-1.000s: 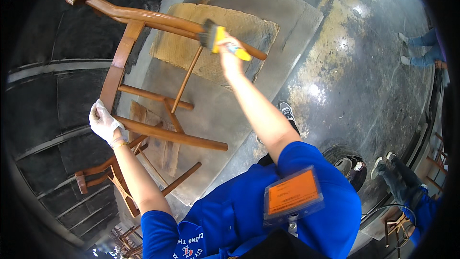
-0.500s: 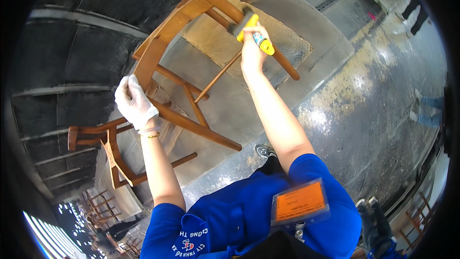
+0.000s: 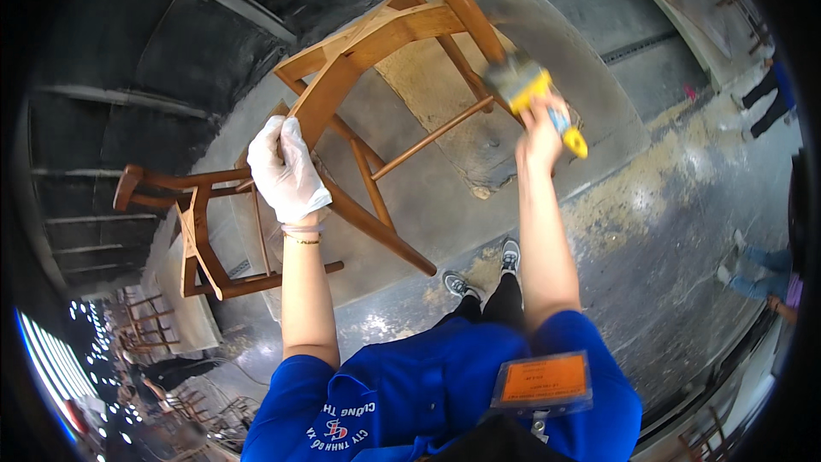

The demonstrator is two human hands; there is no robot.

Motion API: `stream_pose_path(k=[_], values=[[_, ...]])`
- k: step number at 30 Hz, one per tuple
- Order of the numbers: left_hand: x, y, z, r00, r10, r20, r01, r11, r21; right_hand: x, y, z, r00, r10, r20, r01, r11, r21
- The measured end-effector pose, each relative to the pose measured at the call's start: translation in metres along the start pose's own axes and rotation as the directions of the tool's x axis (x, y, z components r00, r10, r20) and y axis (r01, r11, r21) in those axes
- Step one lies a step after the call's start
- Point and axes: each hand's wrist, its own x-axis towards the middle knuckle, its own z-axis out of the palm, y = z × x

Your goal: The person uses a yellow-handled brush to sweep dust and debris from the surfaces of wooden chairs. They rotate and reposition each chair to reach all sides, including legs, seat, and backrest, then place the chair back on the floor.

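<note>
A brown wooden chair frame (image 3: 376, 43) lies tipped, its legs pointing toward me. My left hand (image 3: 289, 173), in a thin white glove, is closed on the frame at the near end of its curved rail. In my bare right hand (image 3: 539, 139) is a wide paintbrush (image 3: 534, 90) with a yellow handle, fingers wrapped round it. Its dark bristles lie over the right-hand leg and hide part of it; motion blurs them, so I cannot tell how firmly they touch.
Another brown chair frame (image 3: 224, 287) lies tipped to the left of my left forearm. Under the chair is a worn brown sheet (image 3: 470, 150) on a grey board. Dark panels (image 3: 111, 137) stand on the left. People's legs (image 3: 765, 269) show at the far right.
The brush has moved down along the right-hand leg, toward me and to the right. My left hand and the chair frame sit further right in the view, with the hand's grip kept.
</note>
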Motion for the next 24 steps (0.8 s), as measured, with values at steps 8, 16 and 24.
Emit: stream_pose_path(k=[8,16,24], values=[[0.009,0.009,0.001,0.999,-0.019,0.035,0.018,1.0,0.011,-0.016,0.033,0.064,0.2,-0.466,0.862,0.978,0.038,-0.206],[0.008,0.009,-0.004,0.994,-0.067,0.082,0.064,0.997,0.034,-0.067,0.066,0.095,0.206,-0.087,0.975,0.623,0.78,-0.062],[0.019,0.023,-0.022,0.936,-0.255,0.242,0.272,0.962,-0.036,-0.059,0.042,0.115,0.287,-0.435,0.854,0.909,0.405,-0.099]])
